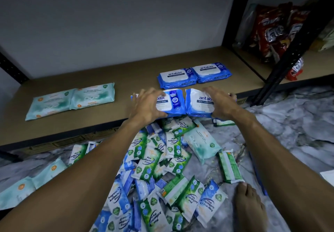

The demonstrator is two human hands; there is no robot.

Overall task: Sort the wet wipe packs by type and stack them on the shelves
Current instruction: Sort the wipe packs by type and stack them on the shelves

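Two blue-and-white Antabax packs lie side by side at the front edge of the brown shelf board (pixel 126 79). My left hand (pixel 146 103) grips the left pack (pixel 171 101), and my right hand (pixel 219 103) grips the right pack (pixel 197 103). Behind them two more Antabax packs (pixel 194 74) lie flat on the shelf. At the shelf's left, two pale green packs (pixel 72 99) sit next to each other. A heap of several small green pine packs and blue fragrance-free packs (pixel 162 174) covers the floor below my arms.
Red snack bags (pixel 276 31) fill the neighbouring shelf bay at the right, past a black upright post (pixel 289 51). More pale green packs (pixel 29 183) lie on the marbled floor at the left. A bare foot (pixel 250 204) rests at the lower right.
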